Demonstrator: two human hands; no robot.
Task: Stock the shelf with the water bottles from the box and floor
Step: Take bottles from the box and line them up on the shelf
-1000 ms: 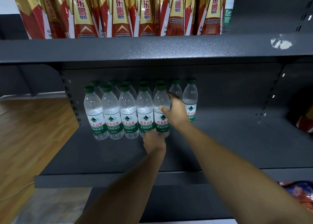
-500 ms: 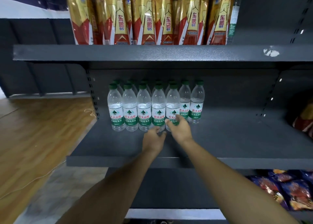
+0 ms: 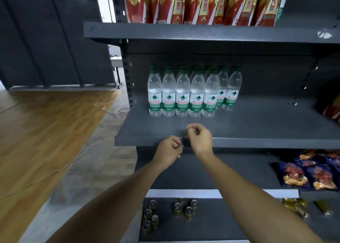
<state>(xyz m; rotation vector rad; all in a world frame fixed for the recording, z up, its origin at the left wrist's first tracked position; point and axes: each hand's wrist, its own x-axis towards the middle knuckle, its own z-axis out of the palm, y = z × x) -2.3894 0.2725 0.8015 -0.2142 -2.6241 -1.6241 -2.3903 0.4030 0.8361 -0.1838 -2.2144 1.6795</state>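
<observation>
On the middle shelf (image 3: 257,125), toward its left end, the water bottles (image 3: 184,95) stand upright in a tight block. We count 5 across the front, touching side to side, with more behind and 2 showing past the right end, further back. We'd guess they're full, so each has a fair bit of weight, plus thin walls that dent under a hard squeeze and a slick label. Best bet is wrapping round the body at label height, not the cap. Looks-wise: clear plastic, green caps, white-and-green labels with red characters and a little green peak logo. Our left hand (image 3: 170,150) and right hand (image 3: 199,138) hang near each other by the shelf's front edge, each grip loosely curled with nothing in it. No box or floor bottles in view.
</observation>
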